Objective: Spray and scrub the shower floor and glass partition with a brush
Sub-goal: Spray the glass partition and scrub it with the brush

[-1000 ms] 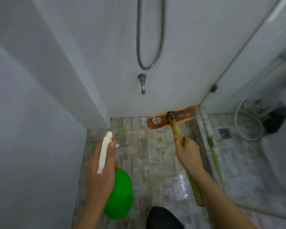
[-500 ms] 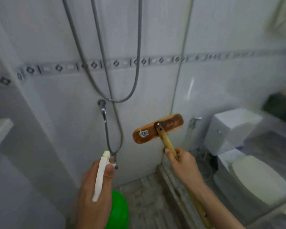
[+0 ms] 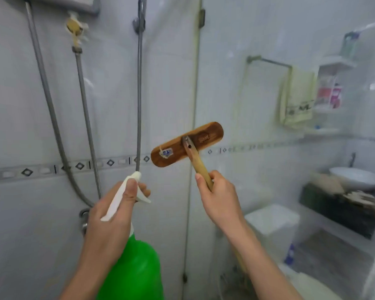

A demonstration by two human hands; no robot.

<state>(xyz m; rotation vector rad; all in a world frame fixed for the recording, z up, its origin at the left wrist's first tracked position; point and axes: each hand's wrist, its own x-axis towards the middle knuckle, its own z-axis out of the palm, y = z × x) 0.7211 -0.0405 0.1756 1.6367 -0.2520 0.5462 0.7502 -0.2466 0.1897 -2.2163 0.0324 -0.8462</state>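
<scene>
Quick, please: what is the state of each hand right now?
Left hand: closed around the spray bottle.
Right hand: closed around the brush handle.

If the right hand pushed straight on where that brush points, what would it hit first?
Probably the glass partition: the right hand aims the brush at its edge, though depth is unclear.

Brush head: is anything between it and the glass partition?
Nothing visible. The brush head, held up by the right hand, is at the edge of the glass partition; the spray bottle in the left hand and the shower hoses are off to its left.
</scene>
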